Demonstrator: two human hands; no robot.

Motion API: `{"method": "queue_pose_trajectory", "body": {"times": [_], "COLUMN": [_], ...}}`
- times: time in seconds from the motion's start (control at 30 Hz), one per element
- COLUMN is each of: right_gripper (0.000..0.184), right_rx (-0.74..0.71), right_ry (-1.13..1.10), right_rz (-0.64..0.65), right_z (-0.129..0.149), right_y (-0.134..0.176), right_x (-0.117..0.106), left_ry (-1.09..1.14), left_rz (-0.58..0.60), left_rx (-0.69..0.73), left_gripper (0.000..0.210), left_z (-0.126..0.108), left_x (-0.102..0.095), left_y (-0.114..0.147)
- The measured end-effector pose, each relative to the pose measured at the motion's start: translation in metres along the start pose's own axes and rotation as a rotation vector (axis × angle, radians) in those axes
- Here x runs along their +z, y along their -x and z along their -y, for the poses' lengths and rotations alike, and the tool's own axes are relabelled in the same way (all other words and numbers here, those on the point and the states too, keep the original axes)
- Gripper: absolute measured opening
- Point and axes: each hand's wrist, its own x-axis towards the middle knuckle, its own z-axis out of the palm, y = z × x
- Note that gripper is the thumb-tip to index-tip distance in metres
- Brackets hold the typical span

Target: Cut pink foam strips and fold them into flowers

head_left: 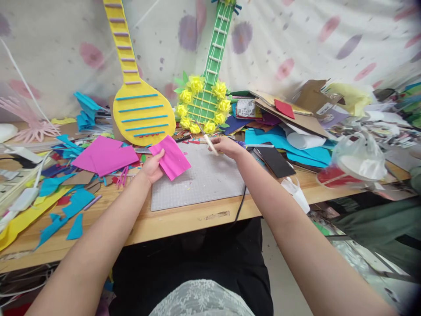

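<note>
My left hand (154, 167) pinches a magenta paper piece (171, 158) by its left edge, thumb on top, over the left part of the grey cutting mat (197, 188). At the mat's back right, my right hand (226, 147) has its fingers closed on a slim white tool (210, 144) that slants up and left; its exact kind is blurred. Behind the hands, a yellow paper lute (144, 116) with blue strips leans against the backdrop. To its right leans a green one (213, 74) ringed with yellow paper flowers.
More magenta paper (105, 156) and blue scraps (77, 202) litter the left side. A black phone (275, 160) lies right of the mat, near a dark cord (241, 204). Stacked cardboard (289, 116), blue sheets (305, 151) and a red-and-white tub in a plastic bag (351, 169) crowd the right.
</note>
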Motion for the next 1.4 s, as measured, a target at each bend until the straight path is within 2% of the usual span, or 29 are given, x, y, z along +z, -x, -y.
{"method": "queue_pose_trajectory", "body": {"times": [0.13,0.2,0.3,0.43,0.53,0.7,1.03,1.23,1.4], "right_gripper": [0.036,0.041,0.048,0.054,0.055,0.055,0.047,0.046,0.045], "right_rx": [-0.112,-0.152,-0.162,-0.125,-0.145,-0.154,-0.148,-0.104,-0.092], "right_ry": [-0.226,-0.275,-0.300,-0.130,-0.086,-0.017,0.102,0.059,0.020], "right_rz": [-0.048,-0.012,0.170,0.540,0.657,0.678,0.561,0.530,0.525], "right_z": [0.002,0.003,0.000,-0.005,-0.001,0.015,0.030,0.031,0.024], "right_y": [-0.003,-0.001,0.009,0.021,0.023,0.024,0.033,0.033,0.027], "right_x": [0.007,0.011,0.020,0.036,0.044,0.049,0.052,0.053,0.053], "left_ry": [0.003,0.011,0.034,0.048,0.038,0.044,0.083,0.090,0.077], "left_rz": [0.021,0.028,0.054,0.045,-0.001,-0.015,-0.053,-0.073,-0.062], "left_rx": [0.008,0.015,0.021,0.024,0.008,-0.008,-0.059,-0.083,-0.071], "left_gripper": [0.023,0.022,0.022,0.021,0.023,0.029,0.028,0.031,0.034], "left_z": [0.001,0.001,0.001,0.003,0.005,0.005,0.011,0.013,0.014], "left_x": [0.000,0.000,0.000,0.001,0.001,0.002,0.008,0.013,0.010], "left_y": [-0.002,-0.002,-0.001,-0.001,-0.002,-0.001,0.004,0.005,0.002]}}
